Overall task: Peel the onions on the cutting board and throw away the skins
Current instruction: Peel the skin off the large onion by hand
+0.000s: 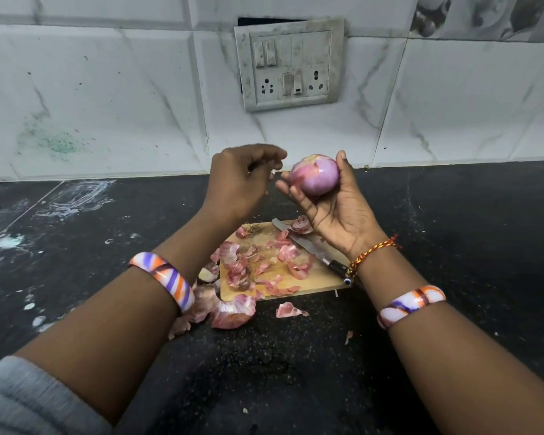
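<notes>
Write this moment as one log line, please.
right hand: holds onion | left hand: pinching skin bit | skins: on board, counter | knife: on board

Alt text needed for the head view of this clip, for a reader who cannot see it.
A person's right hand holds a mostly peeled red onion above a wooden cutting board, while the left hand pinches a small scrap of skin beside it. Onion skins litter the board and the black counter, and a knife lies on the board.
</notes>
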